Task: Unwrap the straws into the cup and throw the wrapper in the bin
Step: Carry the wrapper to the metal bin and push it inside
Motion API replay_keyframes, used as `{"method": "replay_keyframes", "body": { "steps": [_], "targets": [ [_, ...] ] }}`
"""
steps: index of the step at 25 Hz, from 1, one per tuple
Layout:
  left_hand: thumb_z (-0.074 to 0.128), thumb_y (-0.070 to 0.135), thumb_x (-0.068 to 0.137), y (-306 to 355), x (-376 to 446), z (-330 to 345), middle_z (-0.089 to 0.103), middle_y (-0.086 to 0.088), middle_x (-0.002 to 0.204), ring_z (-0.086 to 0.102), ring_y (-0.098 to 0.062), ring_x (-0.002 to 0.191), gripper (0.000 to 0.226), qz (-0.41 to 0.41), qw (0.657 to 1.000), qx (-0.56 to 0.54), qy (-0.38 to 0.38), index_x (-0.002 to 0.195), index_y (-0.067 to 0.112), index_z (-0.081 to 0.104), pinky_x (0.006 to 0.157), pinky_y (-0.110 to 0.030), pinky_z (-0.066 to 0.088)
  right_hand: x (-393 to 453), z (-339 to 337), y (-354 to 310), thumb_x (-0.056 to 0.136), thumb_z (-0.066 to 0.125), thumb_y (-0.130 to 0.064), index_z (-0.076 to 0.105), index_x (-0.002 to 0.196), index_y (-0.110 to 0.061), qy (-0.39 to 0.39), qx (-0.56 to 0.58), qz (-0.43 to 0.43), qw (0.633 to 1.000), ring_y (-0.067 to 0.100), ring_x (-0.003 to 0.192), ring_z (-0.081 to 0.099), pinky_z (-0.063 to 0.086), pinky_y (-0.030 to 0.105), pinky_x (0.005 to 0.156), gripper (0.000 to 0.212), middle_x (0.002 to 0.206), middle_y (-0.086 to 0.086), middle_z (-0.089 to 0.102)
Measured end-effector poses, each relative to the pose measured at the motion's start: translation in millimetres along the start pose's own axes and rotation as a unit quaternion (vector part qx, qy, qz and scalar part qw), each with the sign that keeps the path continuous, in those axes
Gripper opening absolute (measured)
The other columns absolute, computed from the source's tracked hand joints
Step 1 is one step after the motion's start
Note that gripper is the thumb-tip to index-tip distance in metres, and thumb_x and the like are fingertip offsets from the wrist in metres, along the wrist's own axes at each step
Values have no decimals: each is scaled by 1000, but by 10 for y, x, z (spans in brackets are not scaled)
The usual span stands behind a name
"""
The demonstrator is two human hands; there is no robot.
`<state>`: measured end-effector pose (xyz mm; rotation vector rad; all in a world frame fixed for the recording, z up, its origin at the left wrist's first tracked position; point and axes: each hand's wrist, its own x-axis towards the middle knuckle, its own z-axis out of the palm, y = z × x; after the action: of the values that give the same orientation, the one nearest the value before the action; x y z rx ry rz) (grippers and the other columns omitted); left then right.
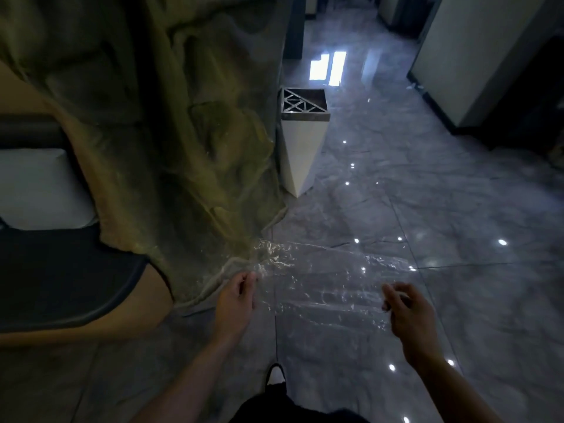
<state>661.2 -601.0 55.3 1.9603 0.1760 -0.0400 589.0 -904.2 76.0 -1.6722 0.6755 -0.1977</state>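
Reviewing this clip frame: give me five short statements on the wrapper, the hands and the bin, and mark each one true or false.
1. The clear plastic wrapper is stretched between both hands. True.
2. The left hand hangs idle, away from the wrapper. False: its fingers pinch the wrapper's left end.
3. The bin stands on the floor ahead, beside the rock-textured wall. True.
4. The wrapper is already inside the bin. False: it is held in the air, short of the bin.
5. The right hand holds a cup. False: no cup is in view; its curled fingers are at the wrapper's right end.
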Motion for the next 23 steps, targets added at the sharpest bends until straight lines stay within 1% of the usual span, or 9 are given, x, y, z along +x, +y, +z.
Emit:
{"method": "replay_keyframes", "body": {
  "steps": [3, 6, 7, 10, 13, 15, 17, 20, 23],
  "targets": [
    [49, 30, 100, 13, 313, 3, 54, 9, 53, 52, 1, 47, 23, 43, 997, 58, -16, 90, 21, 69, 50, -21, 41, 198, 102, -78, 89, 64, -30, 64, 87, -20, 17, -9, -4, 1000, 5, 34, 38, 31, 20, 32, 10, 61, 7, 61],
    [52, 25, 99, 35, 585, 104, 54, 12, 53, 53, 7, 48, 20, 53, 996, 61, -26, 88, 18, 68, 50, -10, 38, 416, 137, -109, 89, 64, -32, 64, 85, -28, 25, -22, -2, 999, 2, 37, 44, 34, 17, 34, 6, 66, 7, 64],
    [52, 24, 99, 48, 667, 163, 52, 11, 52, 52, 6, 46, 21, 47, 997, 55, -38, 86, 18, 67, 48, -8, 36, 495, 128, -113, 89, 64, -33, 64, 85, -29, 28, -23, -1, 999, 2, 38, 45, 35, 17, 34, 5, 65, 6, 65],
    [50, 22, 100, 138, 943, 413, 49, 7, 49, 43, 0, 42, 25, -19, 995, 3, -95, 80, 16, 63, 42, -15, 36, 792, 30, -104, 88, 66, -31, 66, 85, -29, 24, 1, 18, 1000, 4, 38, 44, 35, 18, 35, 3, 62, 4, 65],
    [52, 24, 100, 299, 1225, 707, 51, 9, 47, 42, -3, 42, 29, -74, 988, -58, -119, 75, 12, 61, 38, -16, 35, 1150, -135, -114, 89, 65, -32, 66, 93, -26, 2, 7, 36, 999, 4, 43, 50, 38, 16, 38, 7, 67, 7, 68],
    [56, 29, 98, 451, 1412, 971, 49, 9, 49, 41, -6, 44, 33, -63, 988, -60, -125, 74, 6, 58, 40, -19, 35, 1446, -289, -148, 90, 63, -32, 65, 95, -26, -7, 2, 34, 999, 7, 46, 54, 40, 18, 41, 7, 71, 10, 70],
    [59, 31, 96, 621, 1571, 1247, 48, 8, 51, 41, -7, 46, 34, -46, 990, -42, -123, 72, 6, 55, 43, -21, 36, 1737, -445, -206, 91, 62, -31, 64, 96, -26, -23, -5, 32, 999, 10, 50, 57, 42, 22, 43, 7, 73, 9, 71],
    [60, 24, 96, 929, 1783, 1694, 53, 3, 55, 43, -8, 46, 25, -49, 992, -30, -114, 80, 4, 60, 43, -20, 38, 2196, -760, -313, 90, 63, -29, 64, 95, -26, -45, 7, 43, 998, 15, 56, 60, 43, 28, 48, 6, 76, 9, 73],
    [59, 20, 96, 1191, 1934, 2068, 53, 5, 51, 43, -6, 43, 19, -62, 992, -52, -100, 82, 7, 61, 42, -20, 38, 2636, -1099, -414, 85, 69, -24, 66, 96, -27, -73, 22, 57, 995, 15, 59, 61, 44, 29, 51, 12, 80, 8, 74]
  ]
}}
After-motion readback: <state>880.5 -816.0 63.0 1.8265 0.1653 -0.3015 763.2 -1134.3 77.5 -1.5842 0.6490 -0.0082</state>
